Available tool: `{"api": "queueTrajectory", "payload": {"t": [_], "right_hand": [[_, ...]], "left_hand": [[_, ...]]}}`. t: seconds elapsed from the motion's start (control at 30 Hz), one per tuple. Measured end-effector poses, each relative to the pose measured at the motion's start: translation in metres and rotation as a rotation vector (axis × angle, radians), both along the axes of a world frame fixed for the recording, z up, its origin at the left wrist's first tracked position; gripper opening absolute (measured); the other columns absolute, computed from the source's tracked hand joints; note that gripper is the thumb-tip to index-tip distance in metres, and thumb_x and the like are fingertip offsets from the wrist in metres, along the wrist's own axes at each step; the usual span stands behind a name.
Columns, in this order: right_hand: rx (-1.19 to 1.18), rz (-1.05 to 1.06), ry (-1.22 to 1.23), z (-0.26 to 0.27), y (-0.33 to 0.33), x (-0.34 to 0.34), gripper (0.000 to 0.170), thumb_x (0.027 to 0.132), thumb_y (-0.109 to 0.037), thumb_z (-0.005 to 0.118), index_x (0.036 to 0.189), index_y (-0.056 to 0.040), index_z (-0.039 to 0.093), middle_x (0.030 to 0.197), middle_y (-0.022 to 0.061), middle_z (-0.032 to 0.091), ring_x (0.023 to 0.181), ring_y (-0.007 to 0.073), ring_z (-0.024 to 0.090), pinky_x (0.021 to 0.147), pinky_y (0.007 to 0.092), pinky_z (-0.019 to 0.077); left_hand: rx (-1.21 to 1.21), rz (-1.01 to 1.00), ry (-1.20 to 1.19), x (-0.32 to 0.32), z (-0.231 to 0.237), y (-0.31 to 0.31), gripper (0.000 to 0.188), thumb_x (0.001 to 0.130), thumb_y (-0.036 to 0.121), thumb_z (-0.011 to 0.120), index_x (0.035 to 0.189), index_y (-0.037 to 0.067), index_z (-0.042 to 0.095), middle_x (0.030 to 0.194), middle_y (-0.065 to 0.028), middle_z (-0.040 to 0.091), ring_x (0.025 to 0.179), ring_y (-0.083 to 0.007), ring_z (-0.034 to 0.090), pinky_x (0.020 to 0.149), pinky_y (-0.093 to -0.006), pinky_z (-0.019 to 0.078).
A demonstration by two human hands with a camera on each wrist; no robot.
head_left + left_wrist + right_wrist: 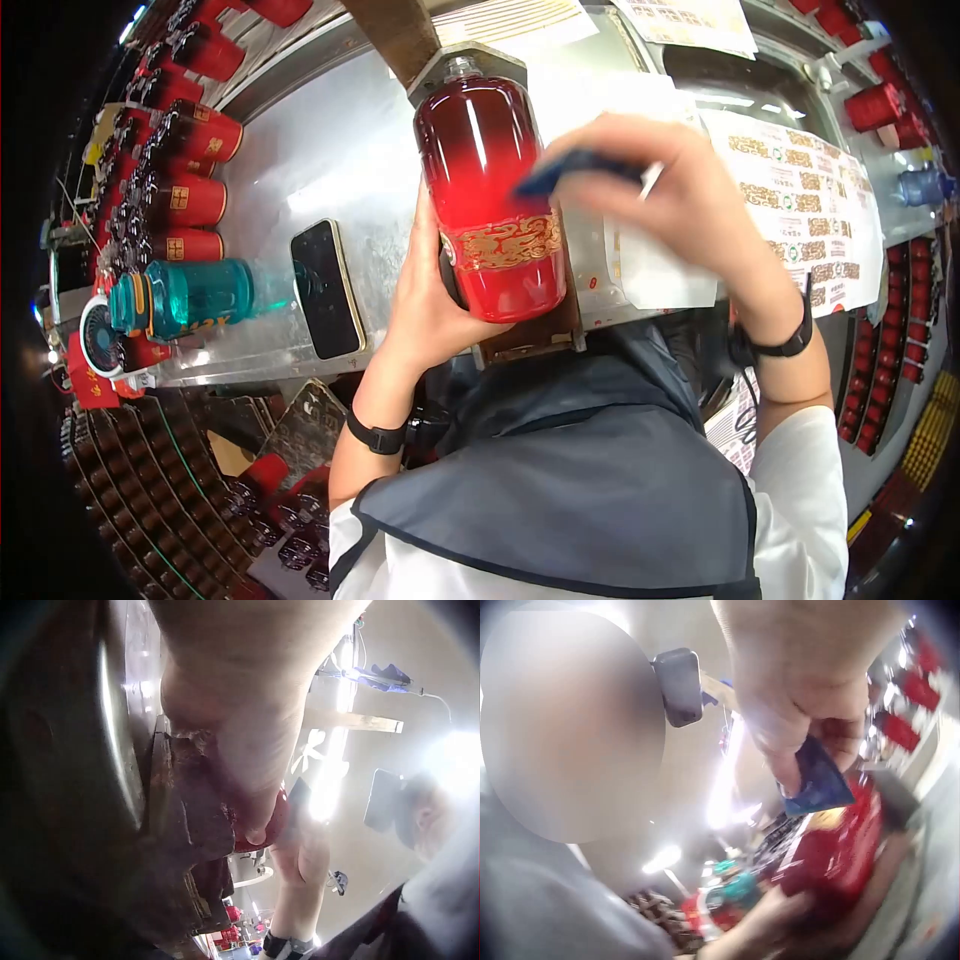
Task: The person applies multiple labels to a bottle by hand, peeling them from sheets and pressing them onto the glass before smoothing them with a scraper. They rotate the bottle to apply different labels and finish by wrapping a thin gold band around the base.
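Observation:
A glossy red bottle [480,170], dark toward its neck, lies on a brown stand [535,342] with its clear-tipped neck pointing away from the body. A gold patterned label [508,243] wraps around its lower part. My left hand [425,315] grips the bottle near its base from the left side, the thumb along the bottom. Some of the left fingers are hidden behind the bottle. Between thumb and fingers, my right hand [680,190] pinches a flat dark blue scraper [819,784], blurred in the head view, close over the label's upper right edge.
A phone [328,290] and a teal water bottle [205,298] lie on the metal table to the left, beside a small fan [100,335]. Rows of red bottles [195,200] stand at the far left. Sheets of gold labels [800,200] are spread on the right.

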State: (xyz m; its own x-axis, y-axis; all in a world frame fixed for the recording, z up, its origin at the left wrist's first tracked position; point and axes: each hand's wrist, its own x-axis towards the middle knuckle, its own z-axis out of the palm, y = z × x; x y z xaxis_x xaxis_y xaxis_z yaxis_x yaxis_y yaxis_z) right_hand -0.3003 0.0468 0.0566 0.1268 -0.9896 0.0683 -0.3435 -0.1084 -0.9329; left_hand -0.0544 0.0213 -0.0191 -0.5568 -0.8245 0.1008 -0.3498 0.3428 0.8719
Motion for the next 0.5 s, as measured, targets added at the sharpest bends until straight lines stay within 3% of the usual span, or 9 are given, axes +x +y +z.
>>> {"api": "queueTrajectory", "payload": {"t": [0.07,0.13,0.2,0.27,0.3,0.33,0.4,0.47,0.5], "right_hand": [[-0.439,-0.228,0.497,-0.001,-0.013,-0.024,0.023,0.082,-0.007,0.073,0.104,-0.0089,0.074,0.088,0.0084,0.071,0.082,0.0240,0.068,0.077,0.0344,0.0536],[-0.246,0.066,0.233,0.022,0.011,0.009,0.022,0.081,-0.007,0.073,0.103,-0.0089,0.075,0.090,0.0084,0.072,0.088,0.0252,0.068,0.080,0.0347,0.0529],[-0.132,0.128,0.158,0.012,0.005,0.007,0.022,0.081,-0.007,0.073,0.102,-0.0086,0.075,0.089,0.0093,0.071,0.087,0.0240,0.068,0.079,0.0338,0.0528],[-0.435,-0.203,0.543,-0.002,-0.016,-0.027,0.023,0.080,-0.005,0.074,0.103,-0.0086,0.075,0.088,0.0097,0.071,0.084,0.0219,0.067,0.077,0.0334,0.0524],[-0.345,-0.204,0.445,0.010,-0.011,-0.022,0.025,0.079,-0.005,0.074,0.103,-0.0084,0.075,0.088,0.0104,0.071,0.082,0.0217,0.067,0.075,0.0337,0.0521],[-0.266,-0.013,0.410,0.028,-0.001,-0.006,0.025,0.079,-0.005,0.074,0.104,-0.0085,0.075,0.088,0.0093,0.071,0.082,0.0216,0.067,0.075,0.0328,0.0519],[-0.279,0.240,0.238,0.021,0.005,0.014,0.021,0.081,-0.002,0.075,0.101,-0.0062,0.076,0.082,0.0020,0.067,0.074,0.0120,0.059,0.066,0.0268,0.0454],[-0.046,-0.039,0.040,-0.002,-0.008,-0.008,0.019,0.082,-0.003,0.074,0.101,-0.0019,0.074,0.084,0.0018,0.069,0.074,0.0102,0.061,0.068,0.0249,0.0475],[-0.170,-0.108,0.203,0.001,-0.012,-0.018,0.019,0.083,-0.003,0.073,0.102,-0.0013,0.074,0.085,0.0019,0.069,0.075,0.0100,0.062,0.069,0.0250,0.0481]], "left_hand": [[-0.023,0.012,0.014,0.002,-0.003,0.002,0.135,0.056,0.023,0.097,0.158,0.000,0.011,0.151,-0.0245,0.041,0.139,-0.0355,0.046,0.112,-0.0418,0.0411],[-0.088,0.008,0.007,0.002,-0.003,0.001,0.133,0.058,0.023,0.096,0.158,-0.002,0.012,0.148,-0.0237,0.044,0.136,-0.0358,0.048,0.110,-0.0418,0.0428],[-0.132,0.017,0.004,0.000,0.001,0.001,0.132,0.058,0.023,0.095,0.157,-0.003,0.012,0.145,-0.0236,0.046,0.132,-0.0368,0.051,0.108,-0.0419,0.0444],[-0.173,0.043,0.005,0.001,0.007,0.002,0.131,0.059,0.023,0.095,0.157,-0.004,0.013,0.143,-0.0236,0.048,0.129,-0.0378,0.053,0.106,-0.0420,0.0459],[-0.242,0.033,-0.033,0.003,0.012,0.002,0.130,0.059,0.023,0.094,0.157,-0.004,0.013,0.139,-0.0237,0.050,0.125,-0.0387,0.055,0.103,-0.0427,0.0469],[-0.312,0.023,-0.074,0.004,0.018,0.003,0.129,0.059,0.022,0.094,0.157,-0.004,0.013,0.135,-0.0239,0.051,0.121,-0.0396,0.056,0.101,-0.0434,0.0479],[-0.273,0.059,-0.094,0.005,0.033,0.006,0.126,0.060,0.022,0.093,0.156,-0.004,0.017,0.128,-0.0231,0.054,0.113,-0.0391,0.058,0.094,-0.0433,0.0496],[-0.341,0.042,-0.248,0.011,0.041,0.010,0.122,0.061,0.023,0.093,0.156,-0.004,0.021,0.123,-0.0213,0.055,0.105,-0.0366,0.058,0.090,-0.0422,0.0494],[-0.467,0.049,-0.198,0.012,0.039,0.009,0.119,0.061,0.022,0.093,0.155,-0.002,0.025,0.120,-0.0201,0.055,0.099,-0.0347,0.058,0.087,-0.0411,0.0484]]}}
